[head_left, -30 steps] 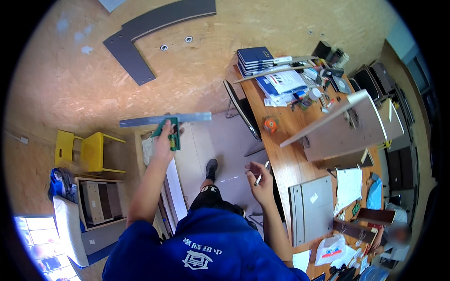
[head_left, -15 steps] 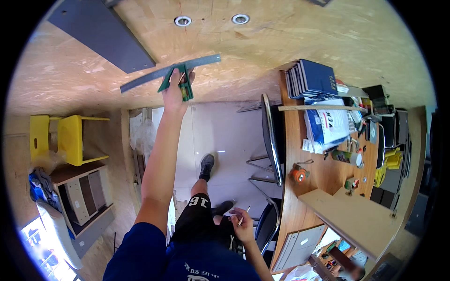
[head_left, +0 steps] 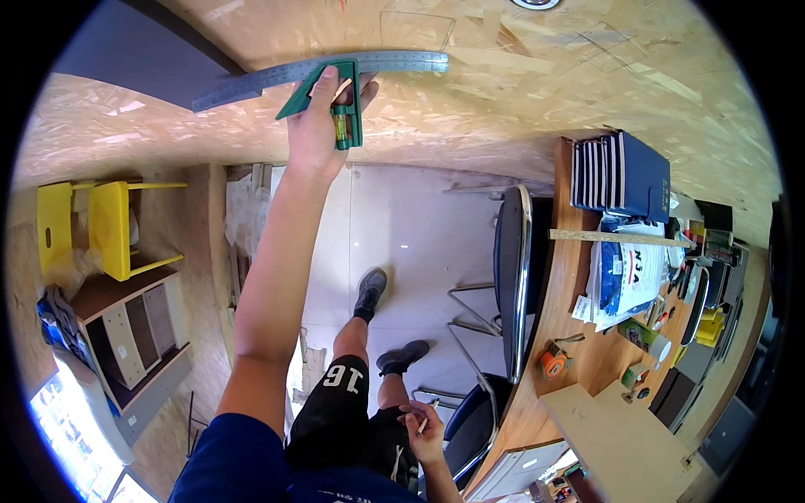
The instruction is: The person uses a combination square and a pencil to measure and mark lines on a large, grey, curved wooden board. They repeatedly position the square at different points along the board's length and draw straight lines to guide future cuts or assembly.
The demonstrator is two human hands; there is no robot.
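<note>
My left hand [head_left: 317,126] reaches far forward, its fingers closed round the green head of a combination square [head_left: 350,117]. The square's steel rule [head_left: 390,61] runs sideways along the chipboard wall [head_left: 520,101], and its left end overlaps the lower edge of a grey panel [head_left: 138,54]. A small vial shows in the green head. Low by my right thigh, my right hand [head_left: 426,436] is closed on a thin pale stick, pencil-like in shape; its exact kind is too small to tell. Faint drawn outlines mark the wall right of the rule.
At right, a wooden desk [head_left: 537,335] bears blue books [head_left: 641,176], packaged goods, an orange tape measure [head_left: 553,362] and a board [head_left: 620,436]. Black chairs [head_left: 511,251] stand beside it. Yellow stools [head_left: 109,226] and a small cabinet [head_left: 134,335] are at left.
The view has shifted, bringing the wall and grey panel closer. My left hand and the square now sit higher in the picture, the rule reaching further right. My right hand stays low.
</note>
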